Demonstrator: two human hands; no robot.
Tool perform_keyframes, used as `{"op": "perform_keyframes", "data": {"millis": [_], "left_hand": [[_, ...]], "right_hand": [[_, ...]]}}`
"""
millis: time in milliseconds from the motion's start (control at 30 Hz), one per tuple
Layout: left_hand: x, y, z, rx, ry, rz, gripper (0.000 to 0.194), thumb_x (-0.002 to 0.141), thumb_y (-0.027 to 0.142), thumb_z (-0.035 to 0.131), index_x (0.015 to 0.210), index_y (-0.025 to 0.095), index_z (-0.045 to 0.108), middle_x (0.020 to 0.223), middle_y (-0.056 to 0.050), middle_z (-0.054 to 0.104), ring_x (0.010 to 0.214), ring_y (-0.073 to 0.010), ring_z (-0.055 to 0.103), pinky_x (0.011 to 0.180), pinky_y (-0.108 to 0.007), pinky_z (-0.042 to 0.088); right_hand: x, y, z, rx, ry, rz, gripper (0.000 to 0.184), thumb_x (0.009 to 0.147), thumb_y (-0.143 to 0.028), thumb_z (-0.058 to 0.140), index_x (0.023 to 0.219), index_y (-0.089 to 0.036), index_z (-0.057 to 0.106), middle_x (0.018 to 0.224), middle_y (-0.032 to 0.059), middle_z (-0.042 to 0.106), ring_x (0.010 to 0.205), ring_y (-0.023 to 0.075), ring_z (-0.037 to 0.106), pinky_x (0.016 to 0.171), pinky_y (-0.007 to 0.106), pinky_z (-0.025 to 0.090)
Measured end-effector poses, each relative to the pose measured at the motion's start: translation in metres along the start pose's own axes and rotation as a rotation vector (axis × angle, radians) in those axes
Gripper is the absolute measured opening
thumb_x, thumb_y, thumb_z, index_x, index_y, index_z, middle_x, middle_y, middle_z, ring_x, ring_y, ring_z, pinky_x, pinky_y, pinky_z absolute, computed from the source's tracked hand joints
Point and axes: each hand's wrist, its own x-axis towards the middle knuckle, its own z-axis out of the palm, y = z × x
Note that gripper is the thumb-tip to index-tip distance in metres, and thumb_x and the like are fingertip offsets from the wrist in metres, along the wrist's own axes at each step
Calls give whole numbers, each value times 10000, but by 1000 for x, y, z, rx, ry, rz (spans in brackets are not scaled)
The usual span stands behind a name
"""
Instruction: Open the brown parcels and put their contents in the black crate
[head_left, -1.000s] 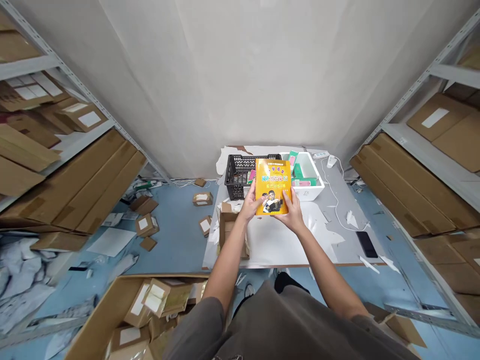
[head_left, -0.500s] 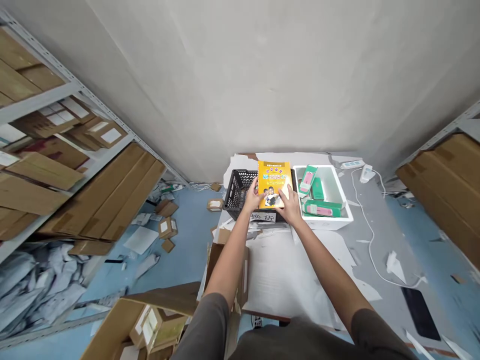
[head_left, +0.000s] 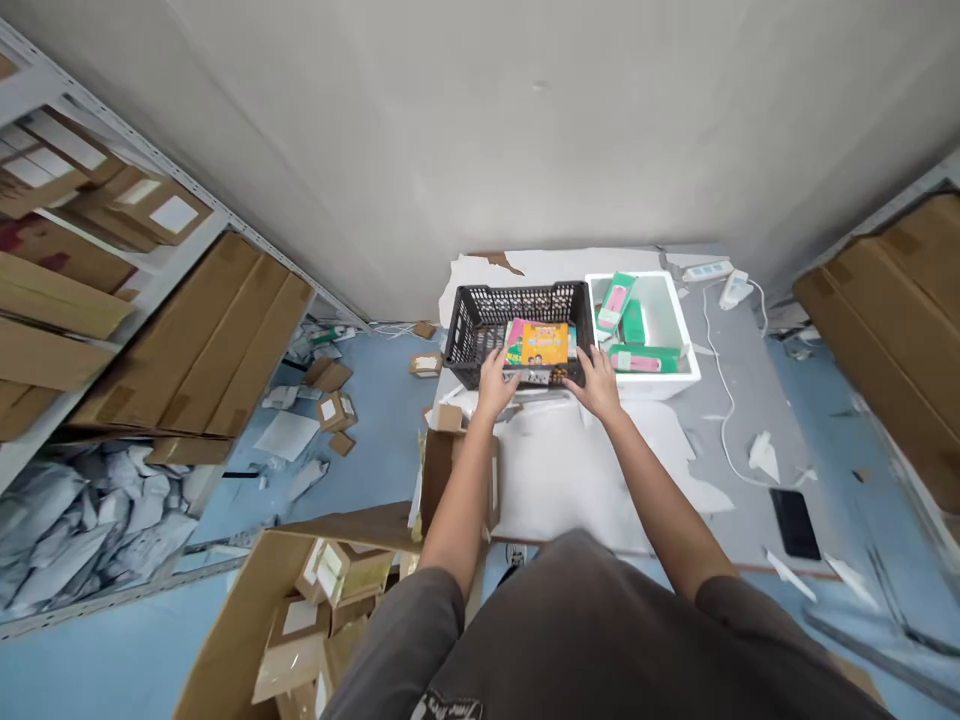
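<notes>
Yellow picture-cover book flat in black plastic crate, atop pink-edged book, near surface's far edge. Left hand open at crate's near rim; right hand open at near right corner, holding nothing. White foam box just beside.

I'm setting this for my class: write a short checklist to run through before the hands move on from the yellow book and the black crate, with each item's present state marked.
1. The yellow book lies inside the black plastic crate: ok.
2. The book's near edge is visible: cannot tell, the crate's near wall and the hands block it.
3. The pink-covered book is fully uncovered: not ok, the yellow book overlaps it.
4. The left hand and right hand are off the yellow book: cannot tell, both are at the crate's near side.
5. The green cartons are inside the white foam box: ok.
</notes>
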Motion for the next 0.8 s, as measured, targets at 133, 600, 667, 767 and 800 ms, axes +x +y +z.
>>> {"op": "perform_keyframes", "data": {"millis": [133, 600, 667, 767, 800], "left_hand": [[-55, 15, 7, -51, 2, 54, 707, 916, 309, 711, 1587, 217, 504, 1653, -147, 455, 1565, -330, 375, 1307, -517, 307], [-339, -16, 114, 251, -643, -527, 767, 933, 321, 689, 1639, 203, 415, 1747, -194, 300, 1581, -408, 341, 1211, -520, 423], [-363, -31, 125, 349, -590, -578, 746, 955, 307, 646, 1643, 164, 396, 1734, -223, 302, 1560, -420, 351, 1188, -520, 436], [-387, -49, 138, 473, -435, -553, 632, 989, 290, 580, 1596, 157, 462, 1672, -236, 379, 1501, -428, 389, 1153, -543, 447], [-392, -52, 142, 497, -388, -535, 586, 995, 286, 570, 1564, 160, 502, 1631, -236, 424, 1471, -424, 413, 1139, -545, 451]], "right_hand": [[-81, -4, -23, -83, -9, 45, 747, 987, -489, 629, 1644, -197, 426, 1677, 199, 378, 1554, 436, 284, 1184, 626, 391], [-398, 67, 7, -309, -329, 773, 641, 1004, -381, 490, 1614, -184, 478, 1686, 209, 376, 1546, 414, 319, 1182, 586, 383], [-420, 94, 18, -331, -313, 908, 700, 1014, -437, 481, 1646, -142, 415, 1685, 247, 356, 1530, 433, 333, 1166, 596, 386], [-442, 135, 30, -318, -294, 979, 770, 1009, -489, 507, 1661, -104, 369, 1643, 286, 392, 1468, 449, 397, 1115, 574, 422], [-446, 148, 33, -304, -293, 968, 768, 1006, -480, 521, 1658, -101, 374, 1607, 290, 437, 1434, 442, 431, 1095, 555, 433]]}}
